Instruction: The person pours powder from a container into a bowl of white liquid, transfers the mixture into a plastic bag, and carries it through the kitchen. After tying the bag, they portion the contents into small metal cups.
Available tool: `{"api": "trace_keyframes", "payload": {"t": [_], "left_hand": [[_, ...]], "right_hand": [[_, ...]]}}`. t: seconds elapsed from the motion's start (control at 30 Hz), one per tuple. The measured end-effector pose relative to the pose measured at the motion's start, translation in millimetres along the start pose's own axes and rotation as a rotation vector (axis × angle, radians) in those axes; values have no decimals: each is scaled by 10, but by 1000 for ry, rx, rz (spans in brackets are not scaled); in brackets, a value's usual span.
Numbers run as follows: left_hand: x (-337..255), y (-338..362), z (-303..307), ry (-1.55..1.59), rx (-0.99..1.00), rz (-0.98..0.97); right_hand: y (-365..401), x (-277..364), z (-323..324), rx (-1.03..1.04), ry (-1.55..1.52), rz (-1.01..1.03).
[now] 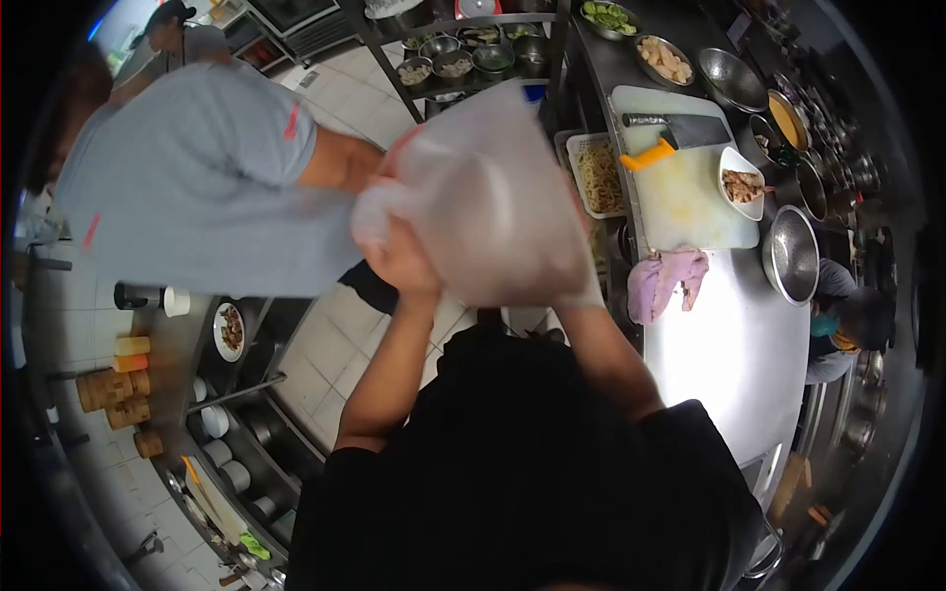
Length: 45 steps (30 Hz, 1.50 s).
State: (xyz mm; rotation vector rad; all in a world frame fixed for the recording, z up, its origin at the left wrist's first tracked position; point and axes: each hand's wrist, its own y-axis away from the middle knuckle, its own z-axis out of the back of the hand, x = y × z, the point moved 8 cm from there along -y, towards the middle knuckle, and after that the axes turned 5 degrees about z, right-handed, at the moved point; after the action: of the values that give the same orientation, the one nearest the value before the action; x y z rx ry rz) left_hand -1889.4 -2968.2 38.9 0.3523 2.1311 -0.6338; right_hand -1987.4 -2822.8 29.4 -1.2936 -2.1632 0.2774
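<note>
A translucent plastic bag (pixel 493 217), blurred by motion, hangs in front of my chest with something round and pale inside. My left hand (pixel 404 258) is closed on the bag's left edge, where the plastic is bunched. My right hand is hidden behind the bag's lower right side; only the forearm (pixel 611 360) shows. Close beside the bag's upper left, a co-worker in a grey shirt (pixel 217 177) reaches an arm toward it; that person's hand is blurred at the bag.
On the right counter (pixel 724 345) are a white cutting board (pixel 680 212) with a cleaver (pixel 695 130), a white dish of food (pixel 741 184), a purple cloth (pixel 665 281) and metal bowls (pixel 791 254). Shelves (pixel 251 414) with plates stand lower left. Tiled floor (pixel 330 360) lies between.
</note>
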Motion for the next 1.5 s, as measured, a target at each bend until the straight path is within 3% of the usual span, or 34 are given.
{"api": "trace_keyframes", "payload": {"t": [0.03, 0.07, 0.1, 0.13, 0.2, 0.23, 0.27, 0.3, 0.33, 0.37, 0.4, 0.47, 0.5, 0.6, 0.7, 0.77, 0.8, 0.87, 0.93, 0.97, 1.03, 1.1, 1.23, 1.3, 1.33, 1.37, 1.4, 1.5], "left_hand": [[268, -216, 310, 34, 95, 136], [484, -341, 477, 68, 191, 283], [550, -248, 452, 66, 197, 295], [634, -114, 497, 59, 79, 287], [734, 226, 433, 51, -39, 303], [639, 390, 230, -432, 61, 177], [593, 535, -46, -902, 163, 34], [564, 636, -253, -891, 160, 51], [501, 735, -539, -572, 259, 87], [452, 794, -718, -252, 351, 114], [482, 745, -730, -249, 358, 116], [301, 532, -686, -143, 376, -142], [324, 414, -579, -55, 334, 48], [57, 289, -576, -59, 172, 179], [162, 737, -750, -229, 407, -139], [349, 1054, -895, -341, 467, 87], [396, 1187, -900, -477, 490, -124], [1599, 1500, -290, -715, 290, 92], [1660, 1083, -111, -729, 306, 359], [1425, 940, -115, -742, 275, 315], [517, 788, -33, -779, -30, 23], [10, 897, -100, -500, 97, 54], [144, 1383, 77, -490, 107, 94], [350, 1057, 199, -885, 29, -128], [624, 857, 385, -998, -98, 5], [833, 575, 496, -905, -90, 127], [667, 429, 433, -906, -147, 19], [26, 616, 254, -710, 77, -111]], "right_hand": [[-62, -88, -58, 4, -7, 5], [-100, -315, 70, -225, -83, -132], [-42, -474, 231, -461, -156, -268], [39, -471, 447, -477, -154, -258], [295, -243, 763, 128, 1272, -50], [526, -168, 1062, -63, 967, -256], [648, 56, 970, -43, 591, -187], [744, 250, 854, -26, 213, -115], [834, 410, 786, -46, 93, -90], [875, 471, 794, -101, 66, -89], [887, 488, 805, -155, 54, -90], [802, 306, 881, -270, 31, -122], [742, 157, 919, -331, 9, -150], [720, -182, 802, -421, 54, -242], [988, 12, 713, -298, 391, -258], [1217, 345, 663, -254, 387, -211], [1283, 449, 679, -259, 337, -203], [1351, 463, 794, -302, 234, -217], [1303, 230, 961, -355, 137, -273], [1282, 63, 998, -375, 100, -304], [1224, -243, 1059, -391, 24, -363], [1306, -341, 1032, -395, 34, -401], [1408, -492, 1002, -355, 44, -456], [1265, -695, 1028, -357, -104, -492], [1151, -871, 1033, -360, -205, -522], [1025, -1026, 1047, -363, -303, -550], [946, -1099, 1048, -368, -369, -565], [1208, -925, 1028, -477, -354, -507]]}}
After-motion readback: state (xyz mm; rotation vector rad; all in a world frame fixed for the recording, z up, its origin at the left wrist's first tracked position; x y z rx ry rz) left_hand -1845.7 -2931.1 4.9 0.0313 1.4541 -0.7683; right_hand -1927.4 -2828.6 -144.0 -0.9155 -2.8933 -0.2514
